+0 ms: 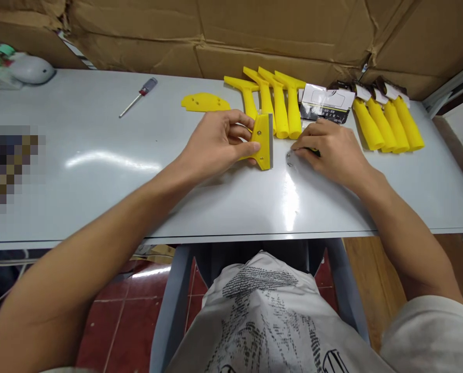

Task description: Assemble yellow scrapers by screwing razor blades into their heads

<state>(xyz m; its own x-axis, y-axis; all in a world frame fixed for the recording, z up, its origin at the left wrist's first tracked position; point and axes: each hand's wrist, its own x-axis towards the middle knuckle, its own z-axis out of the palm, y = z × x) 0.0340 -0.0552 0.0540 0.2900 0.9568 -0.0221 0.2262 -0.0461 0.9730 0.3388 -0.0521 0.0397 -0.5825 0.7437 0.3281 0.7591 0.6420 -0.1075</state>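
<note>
My left hand (223,137) is closed around a yellow scraper (261,147), its thumb pressed on the flat head. A straight metal blade (270,141) runs along the scraper's right edge, and two screws show in its face. My right hand (328,147) rests low over the table with thumb and fingertips pinched together; what they grip, if anything, is too small to make out. Small metal screws (289,164) lie just by those fingertips. A dark object with a yellow edge (313,151) peeks out under the right palm, mostly hidden.
Several yellow scraper handles (281,109) lie in a row behind my hands. Beside them is a printed card package (326,103), then several packaged scrapers (394,124). A flat yellow plate (206,102) and a screwdriver (138,97) lie left. Cardboard (157,36) lines the back.
</note>
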